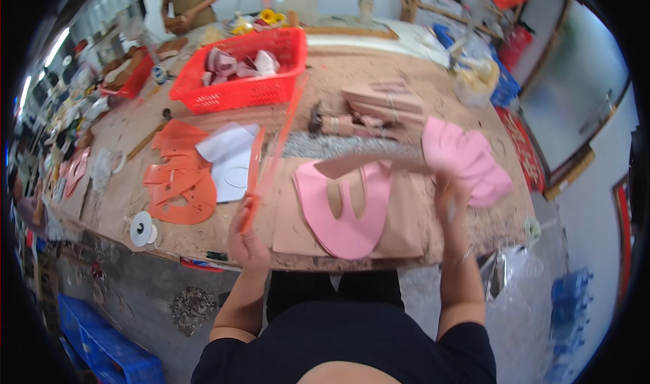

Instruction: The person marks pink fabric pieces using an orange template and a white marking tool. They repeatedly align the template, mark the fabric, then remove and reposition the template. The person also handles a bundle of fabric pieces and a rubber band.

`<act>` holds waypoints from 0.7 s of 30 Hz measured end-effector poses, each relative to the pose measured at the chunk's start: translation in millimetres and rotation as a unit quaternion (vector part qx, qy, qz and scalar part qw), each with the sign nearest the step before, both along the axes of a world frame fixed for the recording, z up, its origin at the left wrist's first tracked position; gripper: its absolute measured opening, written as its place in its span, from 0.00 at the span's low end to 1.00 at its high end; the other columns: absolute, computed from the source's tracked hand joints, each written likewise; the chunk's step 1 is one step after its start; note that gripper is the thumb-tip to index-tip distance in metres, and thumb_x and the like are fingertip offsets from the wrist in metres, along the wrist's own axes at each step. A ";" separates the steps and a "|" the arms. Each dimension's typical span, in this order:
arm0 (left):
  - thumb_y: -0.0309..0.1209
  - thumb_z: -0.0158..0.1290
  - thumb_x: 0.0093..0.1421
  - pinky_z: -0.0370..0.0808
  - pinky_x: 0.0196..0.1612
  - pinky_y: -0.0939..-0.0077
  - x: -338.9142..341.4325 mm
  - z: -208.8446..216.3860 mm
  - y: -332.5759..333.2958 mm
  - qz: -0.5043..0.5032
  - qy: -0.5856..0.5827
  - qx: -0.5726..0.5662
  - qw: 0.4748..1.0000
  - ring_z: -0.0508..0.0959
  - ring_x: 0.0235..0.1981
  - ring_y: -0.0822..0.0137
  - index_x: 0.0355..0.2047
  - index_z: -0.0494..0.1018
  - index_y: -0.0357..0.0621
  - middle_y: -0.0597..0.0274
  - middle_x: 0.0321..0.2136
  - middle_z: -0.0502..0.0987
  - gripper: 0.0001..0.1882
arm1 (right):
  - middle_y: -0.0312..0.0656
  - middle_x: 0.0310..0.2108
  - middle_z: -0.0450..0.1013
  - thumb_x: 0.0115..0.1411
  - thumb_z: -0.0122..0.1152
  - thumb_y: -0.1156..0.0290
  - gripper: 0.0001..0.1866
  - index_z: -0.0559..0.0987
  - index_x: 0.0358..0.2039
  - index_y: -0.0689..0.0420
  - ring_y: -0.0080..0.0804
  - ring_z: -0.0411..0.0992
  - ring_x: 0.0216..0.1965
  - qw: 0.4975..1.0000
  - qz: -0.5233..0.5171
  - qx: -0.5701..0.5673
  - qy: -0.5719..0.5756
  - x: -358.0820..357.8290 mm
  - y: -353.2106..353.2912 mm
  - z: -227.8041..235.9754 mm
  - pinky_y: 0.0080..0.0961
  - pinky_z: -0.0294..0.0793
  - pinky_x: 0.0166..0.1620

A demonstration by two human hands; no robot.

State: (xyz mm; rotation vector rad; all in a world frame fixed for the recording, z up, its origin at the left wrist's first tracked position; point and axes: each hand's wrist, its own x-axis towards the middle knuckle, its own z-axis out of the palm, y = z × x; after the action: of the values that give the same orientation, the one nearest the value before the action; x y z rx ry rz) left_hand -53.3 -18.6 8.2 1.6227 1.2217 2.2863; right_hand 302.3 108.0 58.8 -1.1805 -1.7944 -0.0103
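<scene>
My left hand (248,240) is closed around the lower end of a long orange strip (255,171), which stands up from the fist; a blurred paler red band runs beside it. My right hand (452,198) is smeared by motion. From it a tan-brown flat piece (376,163) stretches left, and its fingers seem closed on that piece's right end. Beneath lies a stack of pink cut-out pieces (350,232) with curved openings, on a brown sheet (406,232). More pink pieces (467,161) are fanned out right beside my right hand.
Orange cut-out pieces (179,181), white paper (233,161) and a white spool (142,230) lie to the left. A red basket (237,93) holds pink-white pieces. Tied brown bundles (386,103) lie farther back. A person (189,2) stands across the table. Blue crates (108,343) are on the floor.
</scene>
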 end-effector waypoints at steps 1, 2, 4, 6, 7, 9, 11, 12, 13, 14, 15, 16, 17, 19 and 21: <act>0.27 0.46 0.69 0.70 0.62 0.49 7.0 -1.0 -2.9 -0.012 0.096 -0.017 0.995 0.73 0.58 0.51 0.54 0.71 0.36 0.49 0.55 0.74 0.15 | 0.45 0.28 0.77 0.68 0.55 0.70 0.08 0.79 0.36 0.61 0.31 0.75 0.30 0.995 -0.043 0.005 0.092 5.6 19.3 32.3 0.29 0.72 0.34; 0.27 0.49 0.67 0.70 0.62 0.49 15.2 1.0 -5.1 -0.018 0.191 -0.027 0.981 0.73 0.59 0.49 0.53 0.73 0.38 0.49 0.54 0.75 0.16 | 0.45 0.27 0.76 0.68 0.55 0.71 0.07 0.79 0.37 0.60 0.27 0.73 0.28 0.987 -0.011 0.102 0.125 20.5 42.5 51.0 0.25 0.71 0.33; 0.29 0.53 0.63 0.68 0.62 0.47 34.7 -2.2 -6.2 -0.054 0.307 -0.077 0.947 0.71 0.60 0.47 0.51 0.76 0.43 0.53 0.54 0.75 0.16 | 0.42 0.28 0.77 0.68 0.56 0.72 0.06 0.79 0.39 0.61 0.26 0.74 0.29 0.968 -0.124 0.187 0.113 56.9 73.2 70.0 0.24 0.73 0.34; 0.33 0.57 0.61 0.64 0.64 0.45 49.7 -17.0 -9.7 -0.073 0.373 -0.139 0.915 0.70 0.61 0.48 0.49 0.78 0.47 0.57 0.54 0.75 0.16 | 0.41 0.30 0.77 0.67 0.58 0.73 0.05 0.80 0.40 0.59 0.30 0.75 0.29 0.953 -0.140 0.262 0.065 74.4 82.2 76.9 0.26 0.74 0.35; 0.35 0.58 0.60 0.62 0.65 0.45 54.4 -22.6 -9.6 -0.068 0.416 -0.152 0.894 0.69 0.61 0.49 0.49 0.78 0.49 0.58 0.53 0.75 0.17 | 0.42 0.30 0.78 0.65 0.59 0.75 0.04 0.80 0.39 0.58 0.33 0.76 0.30 0.943 -0.148 0.299 0.010 82.5 83.0 71.8 0.28 0.75 0.35; 0.40 0.60 0.59 0.58 0.66 0.44 58.7 -26.1 -11.7 -0.075 0.452 -0.172 0.872 0.68 0.62 0.51 0.49 0.78 0.51 0.61 0.53 0.75 0.18 | 0.43 0.32 0.78 0.62 0.61 0.77 0.05 0.80 0.39 0.57 0.40 0.78 0.32 0.947 -0.148 0.268 -0.097 97.3 81.4 43.6 0.31 0.77 0.36; 0.43 0.61 0.57 0.55 0.67 0.43 60.4 -22.0 -15.0 -0.100 0.441 -0.181 0.874 0.67 0.63 0.54 0.49 0.78 0.53 0.63 0.53 0.75 0.20 | 0.46 0.38 0.78 0.58 0.64 0.77 0.13 0.79 0.45 0.57 0.45 0.77 0.39 0.974 -0.112 0.092 -0.175 101.4 69.1 -0.5 0.34 0.76 0.40; 0.44 0.62 0.57 0.56 0.66 0.43 61.0 -21.5 -15.1 -0.093 0.454 -0.178 0.868 0.67 0.62 0.54 0.48 0.78 0.53 0.63 0.53 0.75 0.20 | 0.48 0.41 0.77 0.56 0.66 0.75 0.17 0.78 0.47 0.58 0.47 0.76 0.43 0.974 -0.115 0.084 -0.174 92.4 61.4 -22.3 0.37 0.76 0.44; 0.45 0.62 0.56 0.57 0.66 0.44 60.7 -21.8 -15.4 -0.083 0.468 -0.177 0.862 0.67 0.62 0.54 0.48 0.78 0.53 0.63 0.53 0.75 0.21 | 0.51 0.44 0.77 0.56 0.66 0.75 0.20 0.76 0.50 0.61 0.51 0.75 0.46 0.991 -0.080 -0.002 -0.108 68.1 42.7 -27.2 0.39 0.74 0.47; 0.45 0.62 0.56 0.58 0.65 0.44 60.9 -21.3 -15.9 -0.072 0.483 -0.174 0.855 0.68 0.61 0.55 0.48 0.78 0.53 0.63 0.53 0.74 0.21 | 0.53 0.44 0.76 0.56 0.68 0.72 0.23 0.75 0.51 0.63 0.52 0.74 0.47 0.994 -0.058 0.011 -0.087 46.3 27.6 -37.7 0.39 0.74 0.48; 0.46 0.62 0.56 0.58 0.65 0.44 62.5 -20.3 -17.6 -0.065 0.474 -0.181 0.859 0.68 0.61 0.55 0.48 0.78 0.53 0.63 0.53 0.74 0.21 | 0.53 0.45 0.76 0.55 0.70 0.70 0.25 0.74 0.52 0.63 0.52 0.74 0.48 0.997 -0.008 -0.030 -0.068 21.5 8.0 -39.9 0.40 0.74 0.49; 0.46 0.62 0.56 0.58 0.65 0.44 64.5 -19.2 -19.7 -0.059 0.465 -0.187 0.863 0.68 0.60 0.55 0.48 0.78 0.53 0.63 0.53 0.74 0.21 | 0.54 0.46 0.76 0.54 0.71 0.69 0.27 0.74 0.53 0.63 0.53 0.74 0.49 0.995 0.041 -0.071 -0.050 -3.4 -13.8 -37.4 0.40 0.74 0.49; 0.46 0.62 0.56 0.59 0.64 0.44 64.8 -18.7 -21.7 -0.052 0.457 -0.192 0.867 0.69 0.60 0.55 0.47 0.78 0.53 0.63 0.53 0.74 0.21 | 0.54 0.53 0.74 0.53 0.72 0.70 0.30 0.72 0.55 0.62 0.50 0.73 0.55 0.984 0.059 -0.157 -0.056 -24.3 -34.6 -37.0 0.37 0.71 0.57; 0.47 0.62 0.56 0.59 0.64 0.45 63.8 -18.6 -22.1 -0.053 0.456 -0.195 0.867 0.69 0.59 0.55 0.47 0.78 0.54 0.62 0.54 0.74 0.21 | 0.53 0.56 0.72 0.55 0.71 0.67 0.30 0.71 0.56 0.61 0.51 0.71 0.57 0.980 0.119 -0.156 -0.044 -43.3 -48.8 -48.8 0.42 0.68 0.59; 0.48 0.61 0.56 0.59 0.64 0.46 64.4 -18.2 -17.9 -0.061 0.456 -0.200 0.865 0.69 0.59 0.55 0.47 0.78 0.53 0.60 0.55 0.73 0.21 | 0.52 0.58 0.70 0.56 0.70 0.62 0.31 0.70 0.57 0.60 0.51 0.69 0.58 0.975 0.118 -0.168 -0.083 -50.4 -54.9 -53.0 0.46 0.65 0.62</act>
State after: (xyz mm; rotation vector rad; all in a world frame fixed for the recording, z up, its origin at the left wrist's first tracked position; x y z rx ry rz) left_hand 11.1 -36.5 -10.1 2.5514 1.5056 1.0087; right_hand 251.9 53.1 5.8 -1.2181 -2.1352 0.3561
